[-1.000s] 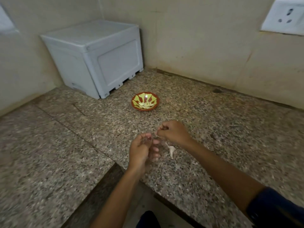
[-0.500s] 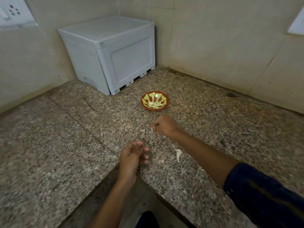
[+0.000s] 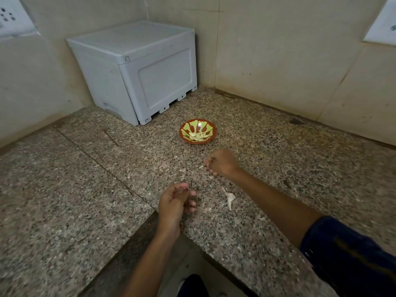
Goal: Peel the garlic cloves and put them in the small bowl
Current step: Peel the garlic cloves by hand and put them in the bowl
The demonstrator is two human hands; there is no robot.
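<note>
tabletop (image 3: 278, 168): speckled granite from what I can see, wraps the wall corner
back corner: grey plastic box (image 3: 137, 69) sitting right on it
middle: small bowl (image 3: 197, 131), red and yellow, peeled garlic cloves (image 3: 197, 136) inside
nearer me: scrap of garlic skin (image 3: 230, 199) lying loose on the stone

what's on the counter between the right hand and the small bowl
Nothing: in the head view the stretch of granite counter between the right hand and the small bowl is bare. A pale scrap sits at the fingertips, on the hand's left.
</note>
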